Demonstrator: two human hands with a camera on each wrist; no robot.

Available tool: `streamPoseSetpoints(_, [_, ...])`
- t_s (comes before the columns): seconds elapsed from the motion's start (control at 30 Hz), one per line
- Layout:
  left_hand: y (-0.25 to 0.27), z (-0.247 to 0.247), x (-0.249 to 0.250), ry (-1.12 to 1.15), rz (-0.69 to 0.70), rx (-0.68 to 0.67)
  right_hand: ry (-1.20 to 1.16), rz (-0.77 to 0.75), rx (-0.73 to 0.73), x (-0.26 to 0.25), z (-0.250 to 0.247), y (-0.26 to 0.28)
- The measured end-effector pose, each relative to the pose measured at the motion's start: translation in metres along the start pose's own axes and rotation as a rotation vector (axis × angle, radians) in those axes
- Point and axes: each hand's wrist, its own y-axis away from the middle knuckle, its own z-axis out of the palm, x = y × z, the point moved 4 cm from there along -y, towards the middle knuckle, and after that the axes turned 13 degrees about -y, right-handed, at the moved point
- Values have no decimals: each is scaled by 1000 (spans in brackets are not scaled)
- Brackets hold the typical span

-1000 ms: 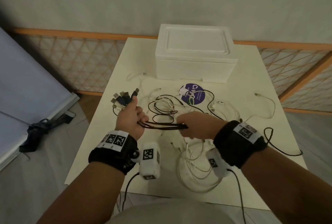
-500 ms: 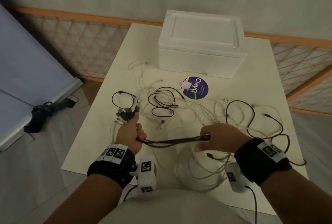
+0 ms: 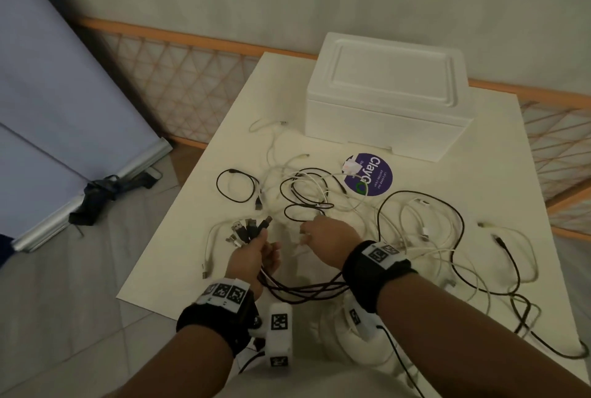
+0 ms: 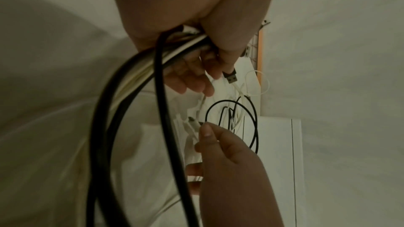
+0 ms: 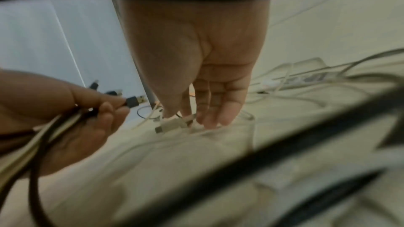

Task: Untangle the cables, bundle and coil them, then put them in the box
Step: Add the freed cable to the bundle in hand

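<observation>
L hand (image 3: 256,257) is gripping cable bundle (image 3: 249,231) near worktop (image 3: 179,257) front-left edge, fingers clamped. R hand (image 3: 326,241) fingers are pinching white plug (image 5: 170,124) mid-worktop. Box (image 3: 388,103) is sitting shut at back edge.

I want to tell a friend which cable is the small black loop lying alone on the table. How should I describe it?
Start at the white foam box at the far end of the table. Move toward the table's left edge, past the purple round sticker and the tangle of cables. The small black loop lies there as one closed ring, apart from the tangle and beyond the left hand.
</observation>
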Motion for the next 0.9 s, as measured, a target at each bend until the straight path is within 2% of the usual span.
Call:
streamPoseSetpoints(0.17, [0, 6, 4, -60, 79, -5, 21, 35, 45, 4, 6, -16])
streamPoseSetpoints(0.47, [-8, 12, 9, -205, 150, 24, -206, 93, 64, 0, 4, -20])
streamPoseSetpoints(0.53, [-5, 15, 19, -231, 252, -3, -193, 67, 73, -5, -2, -15])
streamPoseSetpoints(0.63, [4, 21, 38, -478, 457, -41, -215, -2, 152, -14, -22, -2])
streamPoseSetpoints(0.73, [10, 31, 50, -742, 522, -27, -371, -80, 242, -28, -49, 12])
streamPoseSetpoints(0.83, [17, 44, 62, -857, 624, -41, -581, -129, 354, -38, -69, 18])
streamPoseSetpoints(0.9, [20, 47, 71, -857, 706, -49, -737, -166, 387, -40, -74, 20])
